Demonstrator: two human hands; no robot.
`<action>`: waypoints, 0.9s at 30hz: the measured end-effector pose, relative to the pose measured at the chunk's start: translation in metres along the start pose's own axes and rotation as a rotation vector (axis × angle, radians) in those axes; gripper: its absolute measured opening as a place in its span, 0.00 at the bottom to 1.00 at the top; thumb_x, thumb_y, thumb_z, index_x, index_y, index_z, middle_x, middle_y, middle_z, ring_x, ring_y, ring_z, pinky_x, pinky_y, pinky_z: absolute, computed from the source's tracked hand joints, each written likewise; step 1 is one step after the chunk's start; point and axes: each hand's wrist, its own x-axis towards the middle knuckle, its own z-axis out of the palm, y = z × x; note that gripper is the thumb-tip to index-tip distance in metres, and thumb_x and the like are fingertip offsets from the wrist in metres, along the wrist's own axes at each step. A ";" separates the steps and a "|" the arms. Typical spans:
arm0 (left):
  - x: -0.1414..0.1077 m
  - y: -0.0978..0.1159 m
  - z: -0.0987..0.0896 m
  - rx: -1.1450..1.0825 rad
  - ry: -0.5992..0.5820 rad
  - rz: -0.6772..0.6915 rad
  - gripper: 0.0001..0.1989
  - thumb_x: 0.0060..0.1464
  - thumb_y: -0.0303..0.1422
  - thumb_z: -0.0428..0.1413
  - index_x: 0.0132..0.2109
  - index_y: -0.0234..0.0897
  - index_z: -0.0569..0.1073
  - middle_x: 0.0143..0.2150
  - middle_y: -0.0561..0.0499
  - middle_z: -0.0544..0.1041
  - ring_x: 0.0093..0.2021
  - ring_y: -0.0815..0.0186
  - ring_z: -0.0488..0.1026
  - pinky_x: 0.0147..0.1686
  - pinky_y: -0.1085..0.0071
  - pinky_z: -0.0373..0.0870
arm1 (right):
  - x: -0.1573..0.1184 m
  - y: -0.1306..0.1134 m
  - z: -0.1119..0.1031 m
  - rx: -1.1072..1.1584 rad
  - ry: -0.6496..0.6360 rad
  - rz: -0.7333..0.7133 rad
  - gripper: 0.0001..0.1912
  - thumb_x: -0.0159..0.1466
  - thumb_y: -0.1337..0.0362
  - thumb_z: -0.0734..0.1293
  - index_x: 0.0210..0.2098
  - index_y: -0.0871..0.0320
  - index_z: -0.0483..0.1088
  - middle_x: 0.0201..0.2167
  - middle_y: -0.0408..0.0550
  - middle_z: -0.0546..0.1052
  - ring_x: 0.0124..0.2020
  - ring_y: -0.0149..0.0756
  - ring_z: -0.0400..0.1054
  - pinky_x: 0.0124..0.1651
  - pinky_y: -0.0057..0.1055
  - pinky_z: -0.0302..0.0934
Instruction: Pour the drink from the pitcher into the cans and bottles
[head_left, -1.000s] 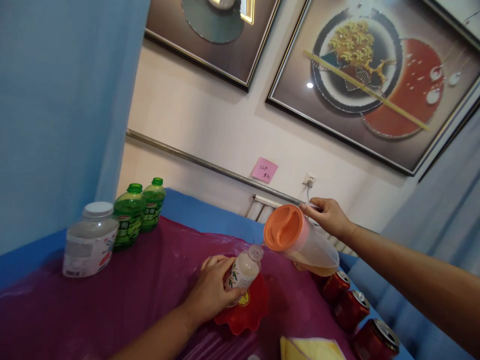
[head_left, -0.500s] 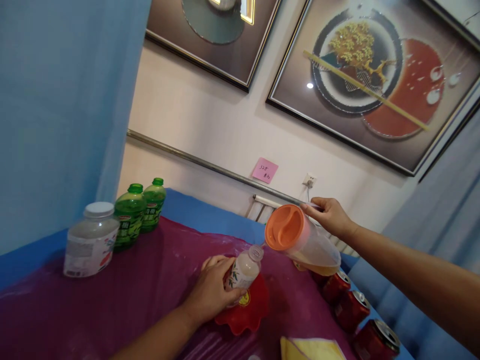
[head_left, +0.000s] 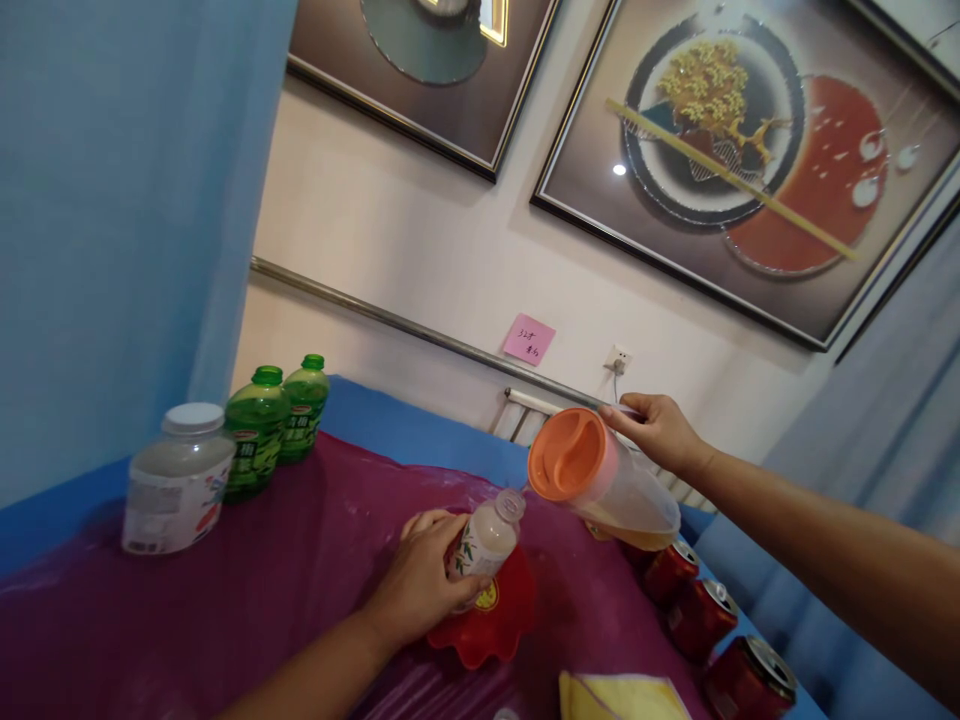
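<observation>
My left hand (head_left: 426,572) is wrapped round a small clear bottle (head_left: 489,540) with a leaf-patterned label and no cap. The bottle leans to the right above a red scalloped dish (head_left: 491,628). My right hand (head_left: 664,432) grips the handle of a translucent pitcher (head_left: 637,500) with an orange lid (head_left: 568,455). The pitcher is tipped to the left, its lid close to the bottle's mouth. Pale yellowish liquid lies along the pitcher's lower side. Whether a stream runs between pitcher and bottle is hard to make out.
Two green bottles (head_left: 257,430) and a white-lidded jar (head_left: 180,480) stand at the left. Several red cans (head_left: 750,680) line the right edge. A folded yellow cloth (head_left: 622,698) lies at the front on the purple table cover (head_left: 300,610). A metal rail (head_left: 420,330) crosses the wall behind.
The whole view has shifted very slightly. Both hands, the bottle and the tilted pitcher keep nearly the same positions relative to each other.
</observation>
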 end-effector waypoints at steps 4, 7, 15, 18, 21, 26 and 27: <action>0.000 0.000 0.000 -0.009 0.012 0.011 0.28 0.39 0.39 0.69 0.51 0.46 0.79 0.54 0.48 0.79 0.57 0.48 0.71 0.59 0.56 0.65 | -0.001 -0.002 0.000 0.010 0.006 -0.005 0.31 0.60 0.39 0.66 0.19 0.51 0.47 0.19 0.36 0.47 0.22 0.28 0.43 0.24 0.30 0.39; 0.000 0.001 -0.001 -0.015 -0.001 -0.001 0.27 0.40 0.38 0.69 0.51 0.45 0.79 0.54 0.47 0.79 0.57 0.49 0.71 0.59 0.57 0.65 | -0.001 -0.003 -0.001 0.014 0.012 -0.003 0.31 0.60 0.39 0.66 0.20 0.51 0.47 0.19 0.36 0.47 0.22 0.28 0.43 0.24 0.30 0.39; -0.001 0.004 -0.003 -0.010 -0.031 -0.020 0.29 0.41 0.37 0.69 0.53 0.43 0.78 0.57 0.45 0.77 0.59 0.48 0.70 0.61 0.56 0.63 | -0.002 -0.001 0.000 -0.004 0.019 -0.003 0.30 0.61 0.40 0.66 0.19 0.51 0.48 0.19 0.36 0.47 0.22 0.28 0.43 0.24 0.30 0.39; 0.000 0.003 -0.003 -0.011 -0.035 -0.016 0.29 0.41 0.37 0.69 0.54 0.43 0.78 0.57 0.45 0.77 0.59 0.48 0.70 0.61 0.56 0.63 | -0.003 -0.002 0.001 0.006 0.018 -0.010 0.30 0.61 0.40 0.66 0.19 0.51 0.48 0.19 0.35 0.47 0.22 0.28 0.42 0.24 0.30 0.38; 0.000 0.002 -0.002 -0.016 -0.034 -0.015 0.29 0.41 0.37 0.69 0.53 0.43 0.78 0.57 0.45 0.77 0.59 0.48 0.70 0.61 0.56 0.63 | -0.003 -0.002 0.001 0.010 0.016 -0.018 0.30 0.61 0.40 0.66 0.19 0.51 0.47 0.19 0.35 0.47 0.22 0.28 0.42 0.24 0.30 0.38; 0.000 0.001 -0.001 -0.030 -0.016 0.002 0.28 0.41 0.39 0.69 0.52 0.44 0.78 0.54 0.47 0.78 0.57 0.50 0.71 0.59 0.58 0.64 | -0.002 0.001 0.001 0.001 0.014 -0.015 0.30 0.61 0.40 0.66 0.19 0.51 0.48 0.19 0.36 0.47 0.22 0.28 0.43 0.24 0.30 0.39; -0.001 0.002 -0.001 -0.031 -0.012 0.002 0.27 0.41 0.38 0.69 0.52 0.45 0.78 0.54 0.48 0.78 0.56 0.50 0.71 0.59 0.58 0.64 | -0.002 0.001 0.001 0.001 0.014 -0.015 0.30 0.61 0.40 0.66 0.19 0.51 0.48 0.19 0.36 0.48 0.22 0.28 0.43 0.24 0.30 0.39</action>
